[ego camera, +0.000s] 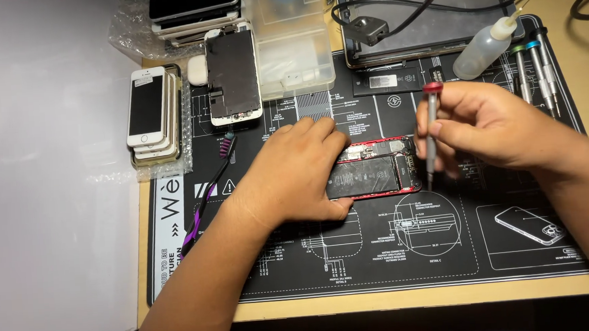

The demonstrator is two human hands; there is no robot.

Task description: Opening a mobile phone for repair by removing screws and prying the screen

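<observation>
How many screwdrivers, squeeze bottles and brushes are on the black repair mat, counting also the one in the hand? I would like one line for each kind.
Screwdrivers: 3, the red-capped screwdriver in the right hand and two spare screwdrivers at the mat's right edge
Squeeze bottle: 1
Purple-handled brush: 1
Total: 5

Wooden table point(409, 299), black repair mat point(379, 248), stacked phones point(149, 116), perhaps plastic organiser box point(295, 44)

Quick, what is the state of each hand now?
Left hand: open, flat on the opened phone.
Right hand: closed, holding a screwdriver.
</observation>
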